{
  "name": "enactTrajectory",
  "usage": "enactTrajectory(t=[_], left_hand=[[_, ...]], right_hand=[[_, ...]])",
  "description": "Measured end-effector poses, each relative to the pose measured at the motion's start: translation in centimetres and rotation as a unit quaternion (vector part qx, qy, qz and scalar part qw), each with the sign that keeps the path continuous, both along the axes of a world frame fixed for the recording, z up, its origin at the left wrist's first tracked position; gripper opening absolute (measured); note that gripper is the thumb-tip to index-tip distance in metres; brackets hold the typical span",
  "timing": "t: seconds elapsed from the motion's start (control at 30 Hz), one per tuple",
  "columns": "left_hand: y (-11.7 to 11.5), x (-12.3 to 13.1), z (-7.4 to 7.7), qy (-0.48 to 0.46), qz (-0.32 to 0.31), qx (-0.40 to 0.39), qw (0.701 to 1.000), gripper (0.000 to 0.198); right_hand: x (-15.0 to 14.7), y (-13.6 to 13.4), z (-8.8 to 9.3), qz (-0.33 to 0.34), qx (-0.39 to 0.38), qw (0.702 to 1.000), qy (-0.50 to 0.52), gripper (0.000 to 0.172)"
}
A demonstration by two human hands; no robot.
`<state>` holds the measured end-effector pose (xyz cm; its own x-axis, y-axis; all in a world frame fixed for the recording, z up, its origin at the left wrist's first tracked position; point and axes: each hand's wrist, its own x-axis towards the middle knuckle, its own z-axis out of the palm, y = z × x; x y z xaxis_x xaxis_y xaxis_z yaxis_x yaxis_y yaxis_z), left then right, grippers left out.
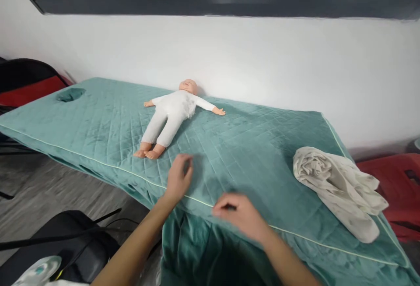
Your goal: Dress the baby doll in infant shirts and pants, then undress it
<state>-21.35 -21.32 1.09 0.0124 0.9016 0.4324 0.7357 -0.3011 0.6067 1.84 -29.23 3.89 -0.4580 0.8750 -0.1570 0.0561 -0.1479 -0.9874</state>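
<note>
My left hand (180, 176) hovers over the near edge of the green bed, below the doll's feet, its fingers loosely curled with a gap to the thumb. Nothing shows in it. To its right is my right hand (242, 216), slightly blurred, over the same edge; its fingers are bent, a small gap shows at the thumb, and I see nothing held. A baby doll (173, 106) in a white suit lies on its back, arms spread, head toward the wall. Both hands are apart from it. The quilted green bed cover (249, 146) lies beneath everything.
A crumpled off-white cloth (334, 185) lies at the bed's right end. The bed has a face hole (71, 95) at the left. A black chair (62, 246) stands at lower left, a red-and-black chair (31, 89) beyond, and a red object (393, 185) at right. A white wall (262, 58) runs behind.
</note>
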Motion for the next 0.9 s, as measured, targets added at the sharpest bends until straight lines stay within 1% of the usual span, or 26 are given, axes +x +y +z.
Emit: enactTrajectory(t=[0.03,0.07,0.1,0.17,0.2,0.27,0.33,0.4,0.43,0.5,0.57,0.6,0.67,0.73,0.8,0.87,0.9], left_hand=[[1.9,0.7,0.4,-0.004,-0.017,-0.027,0.999,0.022],[3.7,1.3,0.6,0.001,-0.029,-0.044,0.999,0.024],[5.6,1.8,0.7,0.016,-0.031,-0.056,0.998,0.025],[9.0,2.5,0.7,0.066,-0.022,-0.083,0.994,0.024],[10.6,2.7,0.6,0.079,-0.002,-0.093,0.993,0.024],[13.3,2.7,0.5,0.084,0.044,-0.106,0.990,0.024],[15.4,2.5,0.5,0.075,0.072,-0.113,0.988,0.025],[16.9,2.2,0.3,0.064,0.082,-0.117,0.988,0.025],[17.4,2.0,0.2,0.056,0.088,-0.117,0.988,0.025],[18.0,1.8,-0.1,0.040,0.107,-0.122,0.986,0.026],[18.2,1.7,-0.3,0.022,0.121,-0.128,0.984,0.028],[18.3,1.6,-0.4,0.014,0.123,-0.130,0.984,0.028],[18.3,1.6,-0.5,0.002,0.121,-0.126,0.985,0.026],[18.3,1.5,-0.5,-0.005,0.120,-0.123,0.985,0.025],[18.4,1.6,-0.4,-0.008,0.127,-0.127,0.984,0.025],[18.4,1.6,-0.4,-0.009,0.133,-0.137,0.982,0.025],[18.4,1.7,-0.4,-0.008,0.138,-0.142,0.980,0.026]], right_hand=[[-0.5,3.0,1.1,-0.015,0.012,1.000,0.005,0.015],[-1.3,6.2,1.7,-0.034,0.023,0.999,0.010,0.015],[-2.3,9.4,1.9,-0.066,0.036,0.997,0.016,0.017],[-4.7,15.9,1.4,-0.135,0.055,0.989,0.024,0.022],[-6.1,19.0,0.9,-0.162,0.064,0.984,0.031,0.023],[-8.8,24.7,-0.1,-0.192,0.089,0.977,0.027,0.022],[-11.2,29.4,-0.6,-0.201,0.110,0.973,0.025,0.020],[-13.2,33.0,-0.7,-0.203,0.139,0.969,0.019,0.016],[-14.0,34.2,-0.7,-0.203,0.163,0.966,0.008,0.013],[-15.3,35.8,-0.9,-0.197,0.220,0.955,-0.029,0.008],[-15.9,36.3,-1.3,-0.187,0.274,0.941,-0.061,0.008],[-16.1,36.3,-1.6,-0.182,0.289,0.938,-0.064,0.009],[-16.1,35.9,-2.1,-0.171,0.293,0.939,-0.056,0.014],[-15.8,35.5,-2.4,-0.142,0.285,0.947,-0.053,0.023],[-15.4,35.2,-2.4,-0.095,0.295,0.947,-0.080,0.031],[-15.1,35.1,-2.2,-0.057,0.312,0.941,-0.122,0.034],[-15.0,35.2,-2.1,-0.042,0.306,0.941,-0.136,0.036]])
